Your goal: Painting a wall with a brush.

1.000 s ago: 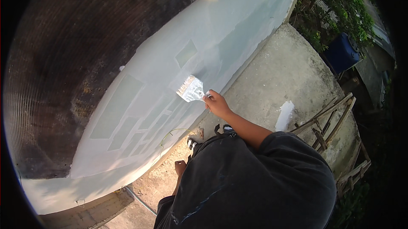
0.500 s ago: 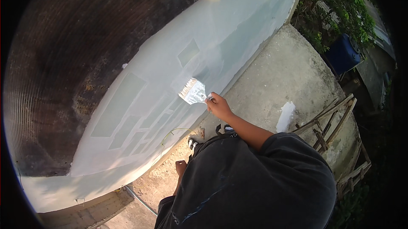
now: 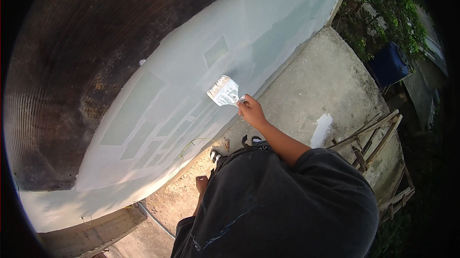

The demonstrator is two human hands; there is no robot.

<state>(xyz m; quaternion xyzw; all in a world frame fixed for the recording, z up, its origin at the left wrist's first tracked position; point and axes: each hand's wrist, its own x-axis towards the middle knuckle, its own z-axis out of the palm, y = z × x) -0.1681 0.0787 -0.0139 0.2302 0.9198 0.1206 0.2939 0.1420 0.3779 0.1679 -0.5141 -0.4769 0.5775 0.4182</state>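
My right hand (image 3: pixel 252 111) is closed round the handle of a wide, flat paintbrush (image 3: pixel 225 93) smeared with white paint. Its bristles point up and left at the wall (image 3: pixel 191 50); whether they touch it I cannot tell. White paint covers much of this wall, with grey-green patches (image 3: pixel 216 51) showing through in several places. Low by my left side, my left hand (image 3: pixel 202 184) hangs with its fingers curled into a fist, and I see nothing in it.
Dark corrugated sheet (image 3: pixel 96 52) borders the wall at upper left. The concrete ledge (image 3: pixel 306 85) on the right carries a white paint smear (image 3: pixel 322 130). A wooden frame (image 3: pixel 369 143), a blue drum (image 3: pixel 389 64) and leafy branches (image 3: pixel 383 9) lie farther right. A thin yellow-green cord (image 3: pixel 194 140) is near my feet.
My right hand and the brush have shifted a little up and to the right in the picture. The whole view has shifted slightly too. My left hand stays low and closed.
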